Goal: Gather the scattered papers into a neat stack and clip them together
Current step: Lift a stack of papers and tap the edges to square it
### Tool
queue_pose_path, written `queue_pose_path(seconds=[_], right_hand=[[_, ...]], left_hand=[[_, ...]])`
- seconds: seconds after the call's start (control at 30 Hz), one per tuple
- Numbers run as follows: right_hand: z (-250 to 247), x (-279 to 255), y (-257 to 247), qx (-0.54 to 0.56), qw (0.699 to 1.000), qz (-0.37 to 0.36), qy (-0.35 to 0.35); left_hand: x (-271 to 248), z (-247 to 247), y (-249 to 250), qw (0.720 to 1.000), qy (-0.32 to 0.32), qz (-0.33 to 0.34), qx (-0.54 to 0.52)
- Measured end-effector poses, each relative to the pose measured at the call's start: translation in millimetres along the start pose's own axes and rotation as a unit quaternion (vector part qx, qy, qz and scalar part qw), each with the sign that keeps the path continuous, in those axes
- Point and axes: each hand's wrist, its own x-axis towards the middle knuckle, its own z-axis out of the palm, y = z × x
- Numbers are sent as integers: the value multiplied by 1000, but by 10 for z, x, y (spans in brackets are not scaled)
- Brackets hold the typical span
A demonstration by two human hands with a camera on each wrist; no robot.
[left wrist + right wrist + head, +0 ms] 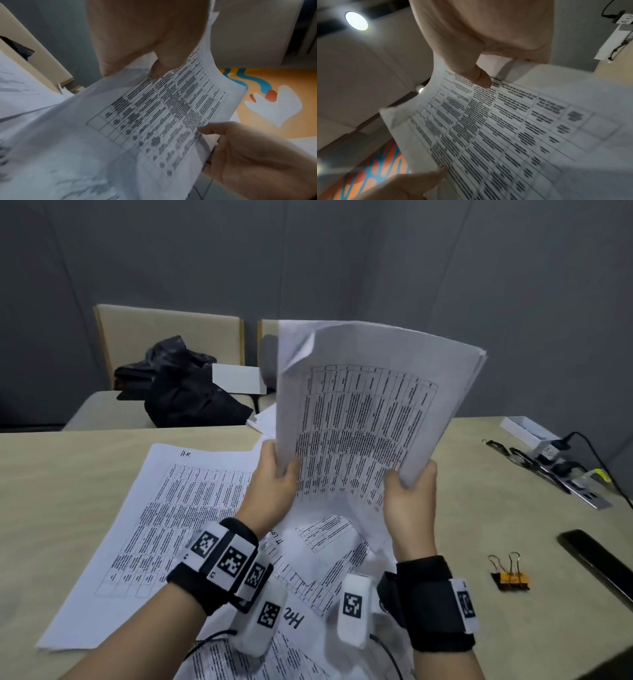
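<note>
I hold a bundle of printed papers [363, 412] upright above the table, tilted to the right, its top left corner curled over. My left hand [277, 477] grips the bundle's lower left edge, thumb on the front. My right hand [409, 491] grips the lower right edge. Both wrist views show the printed table on the bundle [163, 108] [496, 128] with a thumb pressed on it. More loose sheets [164, 529] lie scattered on the table under my wrists. An orange binder clip [510, 577] lies on the table to the right of my right wrist.
A black phone [596, 559] lies near the right edge. A power strip with cables [561, 470] and a white box [524, 429] sit at the far right. Beyond the table stand chairs [164, 337] with a black bag [185, 385].
</note>
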Motion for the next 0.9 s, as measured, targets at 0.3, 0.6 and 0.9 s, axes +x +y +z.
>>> queue_pose_path(seconds=[0.3, 0.6, 0.9], right_hand=[[-64, -38, 221, -69, 989, 52, -121], [-40, -70, 328, -45, 995, 60, -64], [3, -168, -117, 19, 994, -72, -82]], left_hand=[[-45, -38, -133, 999, -18, -49, 9], [-83, -95, -174, 997, -5, -59, 41], [-140, -692, 188, 995, 65, -54, 58]])
